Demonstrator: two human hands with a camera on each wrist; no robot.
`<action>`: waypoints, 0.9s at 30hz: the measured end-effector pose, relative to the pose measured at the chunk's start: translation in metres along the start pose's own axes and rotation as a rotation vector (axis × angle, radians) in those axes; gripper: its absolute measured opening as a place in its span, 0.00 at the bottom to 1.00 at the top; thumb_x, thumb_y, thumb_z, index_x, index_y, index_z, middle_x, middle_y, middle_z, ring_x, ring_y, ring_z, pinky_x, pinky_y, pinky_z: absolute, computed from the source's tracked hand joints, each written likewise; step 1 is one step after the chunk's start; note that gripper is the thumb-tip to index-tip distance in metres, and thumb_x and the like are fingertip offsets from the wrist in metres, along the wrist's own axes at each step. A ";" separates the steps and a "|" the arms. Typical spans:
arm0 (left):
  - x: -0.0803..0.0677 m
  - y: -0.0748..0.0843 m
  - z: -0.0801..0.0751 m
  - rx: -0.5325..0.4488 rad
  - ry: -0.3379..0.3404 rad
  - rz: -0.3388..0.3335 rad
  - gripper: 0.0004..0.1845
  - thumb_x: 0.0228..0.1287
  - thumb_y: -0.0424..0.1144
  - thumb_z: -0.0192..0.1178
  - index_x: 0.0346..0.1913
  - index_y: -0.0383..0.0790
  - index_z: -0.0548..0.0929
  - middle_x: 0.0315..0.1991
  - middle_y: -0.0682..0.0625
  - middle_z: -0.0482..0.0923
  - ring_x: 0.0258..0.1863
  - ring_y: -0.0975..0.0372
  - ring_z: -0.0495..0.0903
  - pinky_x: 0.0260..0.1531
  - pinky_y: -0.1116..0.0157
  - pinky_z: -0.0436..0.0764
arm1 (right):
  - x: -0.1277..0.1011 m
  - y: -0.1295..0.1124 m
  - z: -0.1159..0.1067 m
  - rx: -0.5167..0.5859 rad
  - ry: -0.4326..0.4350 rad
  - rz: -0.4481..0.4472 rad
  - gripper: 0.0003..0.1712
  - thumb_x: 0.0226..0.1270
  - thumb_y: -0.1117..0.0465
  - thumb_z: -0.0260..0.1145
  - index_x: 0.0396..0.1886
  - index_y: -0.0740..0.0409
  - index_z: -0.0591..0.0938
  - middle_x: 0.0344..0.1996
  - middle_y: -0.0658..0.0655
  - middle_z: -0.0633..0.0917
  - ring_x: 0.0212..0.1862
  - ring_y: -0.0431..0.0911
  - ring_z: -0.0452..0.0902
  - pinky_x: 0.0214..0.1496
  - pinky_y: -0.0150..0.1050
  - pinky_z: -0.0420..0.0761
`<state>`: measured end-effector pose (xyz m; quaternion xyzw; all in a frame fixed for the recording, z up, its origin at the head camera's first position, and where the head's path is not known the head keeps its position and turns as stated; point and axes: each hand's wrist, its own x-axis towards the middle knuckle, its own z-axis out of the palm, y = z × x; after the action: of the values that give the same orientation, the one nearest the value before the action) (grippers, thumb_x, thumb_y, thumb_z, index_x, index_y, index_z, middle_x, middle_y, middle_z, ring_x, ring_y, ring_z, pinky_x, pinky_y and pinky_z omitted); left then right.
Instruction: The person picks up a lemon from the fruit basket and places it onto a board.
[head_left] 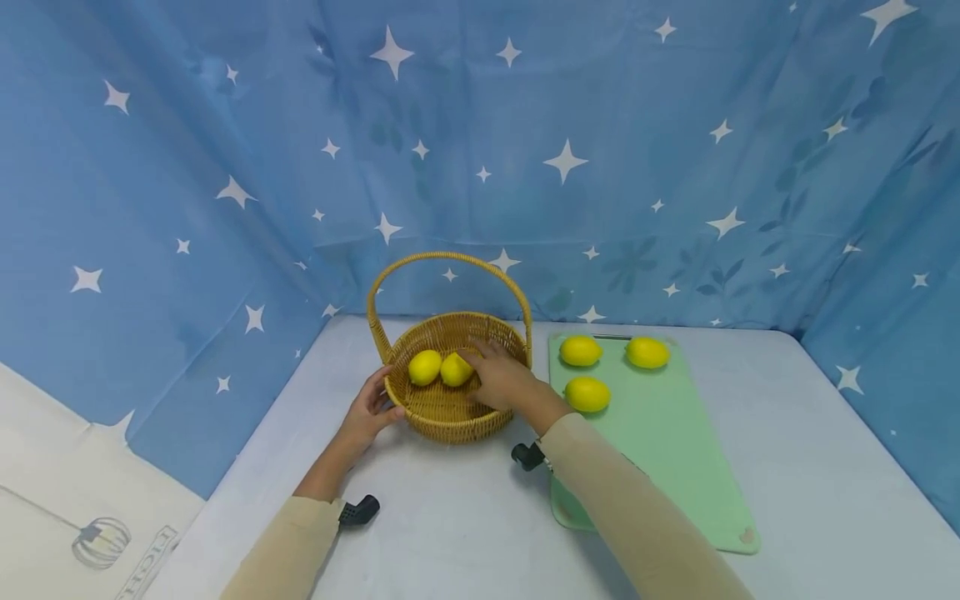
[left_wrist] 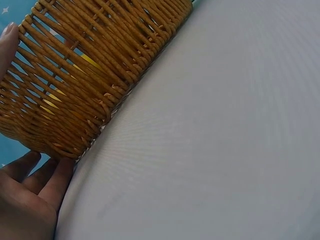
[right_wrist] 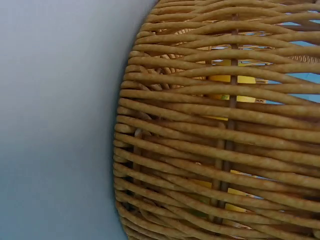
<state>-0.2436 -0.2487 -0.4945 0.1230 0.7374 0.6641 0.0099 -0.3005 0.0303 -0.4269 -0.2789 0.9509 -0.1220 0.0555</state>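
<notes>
A wicker basket with a tall arched handle stands on the table. Inside it two lemons lie side by side. My left hand holds the basket's left side; in the left wrist view its thumb is at the upper edge and its fingers press low against the weave. My right hand reaches over the near right rim into the basket. Its fingers are spread beside the right-hand lemon, one fingertip right at its top. The right wrist view shows woven wall, with yellow behind it.
To the right of the basket lies a green cutting board, partly under my right forearm. Three lemons rest on its far part. A blue curtain with white stars hangs behind the white table.
</notes>
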 end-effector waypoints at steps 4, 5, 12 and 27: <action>0.001 0.001 0.002 -0.003 -0.001 -0.005 0.43 0.64 0.35 0.66 0.77 0.50 0.54 0.75 0.39 0.51 0.72 0.45 0.54 0.66 0.50 0.60 | 0.001 0.001 -0.001 -0.010 -0.032 0.021 0.46 0.65 0.46 0.68 0.77 0.43 0.57 0.77 0.56 0.49 0.76 0.60 0.40 0.70 0.59 0.56; 0.001 0.001 0.002 -0.005 -0.003 -0.006 0.43 0.64 0.35 0.66 0.77 0.49 0.54 0.75 0.39 0.50 0.72 0.44 0.53 0.66 0.49 0.60 | 0.001 0.000 -0.001 -0.016 -0.042 0.027 0.45 0.65 0.45 0.68 0.77 0.43 0.58 0.77 0.57 0.50 0.75 0.60 0.40 0.70 0.59 0.56; 0.000 0.002 0.000 -0.022 -0.013 -0.013 0.43 0.65 0.32 0.64 0.77 0.48 0.52 0.75 0.36 0.47 0.73 0.43 0.50 0.67 0.48 0.56 | 0.000 -0.003 -0.002 -0.054 -0.034 0.068 0.43 0.63 0.46 0.69 0.75 0.45 0.63 0.72 0.58 0.63 0.72 0.59 0.52 0.66 0.55 0.66; -0.010 0.028 0.007 -0.050 -0.038 0.007 0.44 0.64 0.31 0.65 0.77 0.39 0.50 0.73 0.30 0.48 0.72 0.38 0.49 0.67 0.44 0.53 | -0.003 -0.007 -0.008 -0.054 -0.041 0.068 0.44 0.65 0.55 0.66 0.76 0.60 0.58 0.62 0.62 0.74 0.61 0.54 0.71 0.60 0.47 0.73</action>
<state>-0.2283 -0.2411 -0.4693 0.1381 0.7197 0.6799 0.0247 -0.2954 0.0280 -0.4173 -0.2504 0.9614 -0.0888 0.0716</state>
